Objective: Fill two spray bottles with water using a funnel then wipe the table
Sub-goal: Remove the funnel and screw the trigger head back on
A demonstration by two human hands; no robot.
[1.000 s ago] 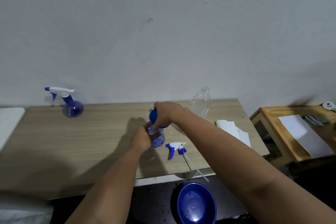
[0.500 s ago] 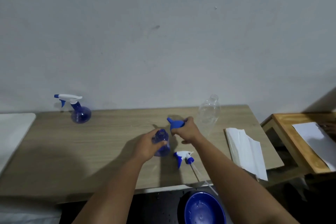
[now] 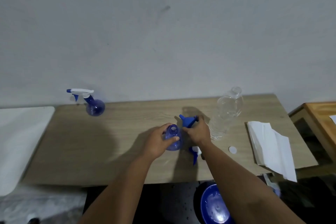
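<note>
Wooden worktop (image 3: pixel 76 143) set against a pale wall. Left hand (image 3: pixel 157 142) grips an uncapped blue spray bottle (image 3: pixel 173 140) standing upright near the centre of the worktop, fingers and thumb wrapped round its rounded body; the neck opening faces up and is uncovered. Right hand (image 3: pixel 197 131) holds a blue funnel (image 3: pixel 187 121) just beside and slightly behind that bottle's neck; the funnel is tilted, its spout pointing to the left, and it is not seated in the opening. The removed trigger head (image 3: pixel 195 152), blue and white, lies on the worktop immediately in front of the right wrist and is partly hidden by the forearm. A second spray bottle (image 3: pixel 91 104), blue with its white trigger head fitted, stands upright at the rear left of the worktop, well apart from the hands. A clear plastic bottle (image 3: pixel 227 114), uncapped, stands upright just right of the right hand; whether it touches the hand cannot be told. A small white cap (image 3: pixel 232 150) lies flat near its base. Folded white paper towels (image 3: pixel 271 143) lie at the right end of the worktop, one corner overhanging the front edge. A blue bowl (image 3: pixel 214 205) sits below the front edge, water droplets on its surface. A wooden side table (image 3: pixel 320 114) stands to the right.
</note>
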